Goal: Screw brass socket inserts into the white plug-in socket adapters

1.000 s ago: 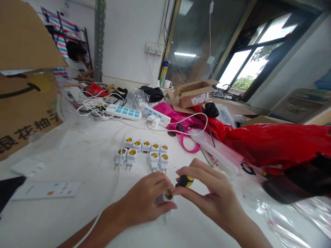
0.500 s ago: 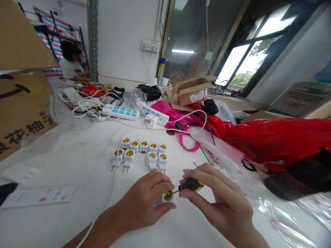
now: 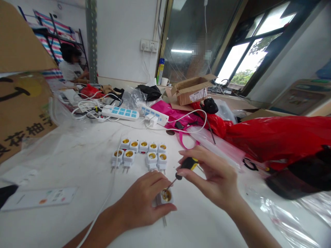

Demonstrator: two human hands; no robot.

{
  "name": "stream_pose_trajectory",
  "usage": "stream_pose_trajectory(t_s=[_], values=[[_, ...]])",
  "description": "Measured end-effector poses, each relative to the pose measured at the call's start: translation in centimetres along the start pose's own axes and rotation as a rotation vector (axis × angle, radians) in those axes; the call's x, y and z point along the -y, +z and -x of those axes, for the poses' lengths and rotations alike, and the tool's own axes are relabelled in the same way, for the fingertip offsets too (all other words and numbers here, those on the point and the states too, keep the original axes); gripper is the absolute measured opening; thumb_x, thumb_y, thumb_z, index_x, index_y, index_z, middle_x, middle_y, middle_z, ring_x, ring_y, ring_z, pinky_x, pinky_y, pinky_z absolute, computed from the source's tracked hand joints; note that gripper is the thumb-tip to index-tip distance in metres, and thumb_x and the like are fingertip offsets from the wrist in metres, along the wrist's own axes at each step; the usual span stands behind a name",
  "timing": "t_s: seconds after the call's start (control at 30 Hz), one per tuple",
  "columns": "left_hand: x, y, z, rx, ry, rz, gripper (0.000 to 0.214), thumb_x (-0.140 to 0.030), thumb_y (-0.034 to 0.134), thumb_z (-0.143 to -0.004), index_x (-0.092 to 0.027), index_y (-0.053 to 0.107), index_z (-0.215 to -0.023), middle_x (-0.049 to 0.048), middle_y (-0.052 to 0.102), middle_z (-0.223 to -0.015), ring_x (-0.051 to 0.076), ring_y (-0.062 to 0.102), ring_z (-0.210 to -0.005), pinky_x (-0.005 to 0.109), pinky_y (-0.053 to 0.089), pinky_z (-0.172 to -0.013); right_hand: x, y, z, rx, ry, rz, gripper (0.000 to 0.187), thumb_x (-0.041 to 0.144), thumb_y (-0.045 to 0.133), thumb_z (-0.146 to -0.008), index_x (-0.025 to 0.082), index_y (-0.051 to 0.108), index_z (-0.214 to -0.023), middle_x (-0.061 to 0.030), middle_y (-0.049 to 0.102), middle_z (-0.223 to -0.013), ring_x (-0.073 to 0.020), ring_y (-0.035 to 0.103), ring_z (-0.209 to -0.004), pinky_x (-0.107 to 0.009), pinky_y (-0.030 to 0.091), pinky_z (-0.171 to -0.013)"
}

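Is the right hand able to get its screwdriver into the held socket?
Likely yes: the left hand leaves the socket uncovered on top; the screwdriver in the right hand points at it.

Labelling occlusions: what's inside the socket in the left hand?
Inside the white socket: gold-coloured lining, with the screwdriver angled into the opening. Its tip and the socket's bottom can't be made out. The left hand covers part of the socket's outside.

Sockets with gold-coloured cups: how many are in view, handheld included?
10 sockets: five in the back row, two at the front row's left, two at its right, and one in the left hand. Others could be hidden.
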State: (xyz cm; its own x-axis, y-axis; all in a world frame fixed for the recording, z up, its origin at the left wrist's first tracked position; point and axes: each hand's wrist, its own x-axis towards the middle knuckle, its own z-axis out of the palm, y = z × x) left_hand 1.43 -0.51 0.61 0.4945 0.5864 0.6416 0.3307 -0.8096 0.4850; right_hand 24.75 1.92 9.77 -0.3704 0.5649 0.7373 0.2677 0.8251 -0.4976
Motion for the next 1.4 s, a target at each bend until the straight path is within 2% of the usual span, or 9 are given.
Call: stream_pose_trajectory(t_s=[0.07,0.17,0.27,0.37,0.5,0.63,0.87,1.07,1.4], values=[[0.2,-0.2,0.0,0.014,-0.038,0.015,0.047,-0.033,0.094,-0.088,-0.021,0.066,-0.125,0.009,0.078,-0.115,0.03,0.076,-0.106,0.044,0.063,-0.093,-0.7,-0.1,-1.1,0.025,0.033,-0.045,0.039,0.025,0.092,-0.094,0.03,0.079,-0.13,-0.0037,0.082,-0.101,-0.0212,0.076,-0.088,-0.037,0.063,-0.084],[0.4,-0.5,-0.1,0.011,-0.088,0.047,0.047,-0.036,0.094,-0.087,-0.02,0.069,-0.123,0.0096,0.079,-0.114,0.03,0.077,-0.106,0.045,0.062,-0.096,-1.6,-0.1,-2.2,0.016,0.082,-0.081,0.034,0.033,0.093,-0.093,0.031,0.082,-0.125,-0.0053,0.083,-0.105,-0.0223,0.076,-0.088,-0.036,0.064,-0.077],[0.5,-0.7,-0.2,0.009,-0.134,0.077,0.052,-0.046,0.096,-0.084,-0.021,0.07,-0.121,0.0094,0.08,-0.114,0.03,0.077,-0.108,0.043,0.06,-0.099,-2.1,0.1,-2.5,-0.015,0.133,-0.111,0.033,0.038,0.094,-0.09,0.03,0.084,-0.121,-0.007,0.083,-0.112,-0.0228,0.076,-0.087,-0.036,0.065,-0.073],[0.2,-0.9,-0.4,0.004,-0.18,0.11,0.049,-0.05,0.094,-0.086,-0.022,0.071,-0.118,0.0079,0.081,-0.113,0.027,0.077,-0.106,0.04,0.06,-0.098,-2.3,0.3,-2.2,-0.048,0.162,-0.147,0.032,0.036,0.095,-0.089,0.03,0.085,-0.12,-0.0054,0.083,-0.108,-0.0217,0.075,-0.085,-0.035,0.066,-0.071],[-0.3,-1.1,-0.8,-0.023,-0.243,0.126,0.025,-0.037,0.084,-0.096,-0.021,0.072,-0.111,0.0062,0.08,-0.108,0.023,0.076,-0.1,0.036,0.058,-0.093,-2.4,0.4,-1.7,-0.116,0.146,-0.192,0.031,0.028,0.096,-0.088,0.031,0.087,-0.117,-0.0035,0.084,-0.104,-0.0191,0.075,-0.084,-0.031,0.067,-0.071],[-0.4,-1.2,-1.0,-0.049,-0.287,0.13,0.014,-0.027,0.081,-0.096,-0.022,0.074,-0.107,0.0045,0.079,-0.102,0.021,0.076,-0.096,0.035,0.057,-0.09,-2.4,0.3,-1.6,-0.18,0.097,-0.237,0.032,0.022,0.096,-0.087,0.03,0.087,-0.117,-0.0028,0.085,-0.105,-0.0166,0.079,-0.078,-0.028,0.07,-0.07],[-0.1,-1.0,-1.2,-0.078,-0.246,0.166,0.007,-0.021,0.079,-0.097,-0.023,0.072,-0.097,0.005,0.079,-0.101,0.021,0.075,-0.099,0.037,0.058,-0.094,-2.3,0.2,-1.6,-0.279,0.067,-0.209,0.028,0.025,0.096,-0.087,0.029,0.088,-0.114,-0.0025,0.086,-0.101,-0.0171,0.08,-0.078,-0.026,0.072,-0.065],[0.1,-0.9,-1.3,-0.076,-0.201,0.178,0.006,-0.019,0.077,-0.098,-0.023,0.072,-0.097,0.0066,0.079,-0.101,0.023,0.074,-0.099,0.04,0.058,-0.095,-2.3,0.2,-1.5,-0.284,0.072,-0.195,0.027,0.026,0.095,-0.088,0.03,0.088,-0.113,-0.0029,0.086,-0.1,-0.0176,0.079,-0.076,-0.027,0.072,-0.065],[0.0,-0.8,-1.3,-0.071,-0.178,0.179,0.006,-0.017,0.072,-0.102,-0.022,0.073,-0.098,0.0073,0.078,-0.1,0.023,0.073,-0.099,0.04,0.058,-0.094,-2.2,0.5,-1.3,-0.272,0.135,-0.176,0.027,0.039,0.097,-0.087,0.029,0.087,-0.11,-0.0064,0.086,-0.104,-0.021,0.079,-0.074,-0.034,0.074,-0.061]])
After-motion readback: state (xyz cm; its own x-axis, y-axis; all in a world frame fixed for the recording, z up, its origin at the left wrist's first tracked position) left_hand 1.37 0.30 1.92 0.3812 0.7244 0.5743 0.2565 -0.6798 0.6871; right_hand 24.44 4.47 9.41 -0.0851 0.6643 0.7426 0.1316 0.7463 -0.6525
